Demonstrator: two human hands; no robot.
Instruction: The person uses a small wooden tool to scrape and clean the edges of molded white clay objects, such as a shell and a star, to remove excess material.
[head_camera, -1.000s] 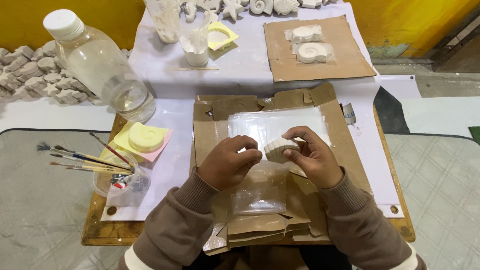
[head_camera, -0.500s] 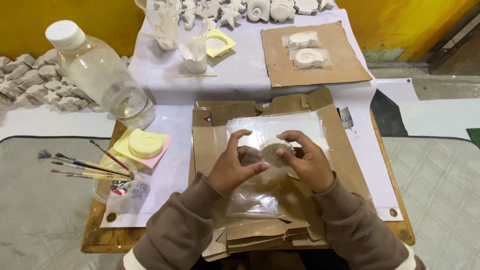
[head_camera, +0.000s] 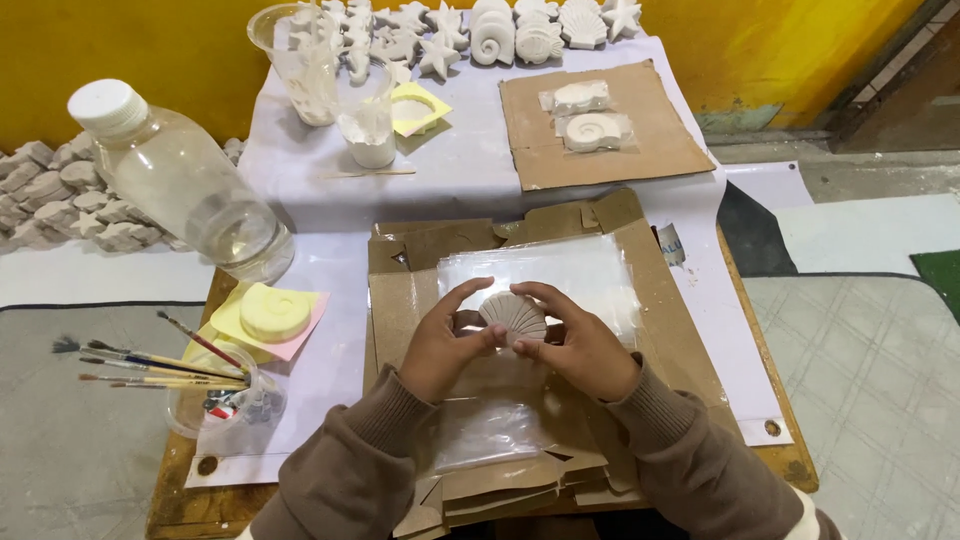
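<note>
Both hands hold a small white plaster scallop shell (head_camera: 513, 315) just above a clear plastic sheet (head_camera: 580, 275) on flattened brown cardboard (head_camera: 400, 300). My left hand (head_camera: 442, 345) grips the shell's left side, thumb and fingers curled round it. My right hand (head_camera: 575, 342) grips its right side from behind and below. The shell's ribbed face is turned up toward the camera. Brown sleeves cover both forearms.
A clear water bottle (head_camera: 185, 190) stands at the left beside a snail-shaped cast on yellow and pink pads (head_camera: 270, 312). Paintbrushes rest in a plastic cup (head_camera: 205, 390). Two cups (head_camera: 365, 125), several plaster shells (head_camera: 500, 25) and a cardboard piece holding two casts (head_camera: 590, 115) sit behind.
The hands have turned the plaster piece so its ribbed shell face now shows upward. The view has tilted up a little, so more of the back row of casts shows.
</note>
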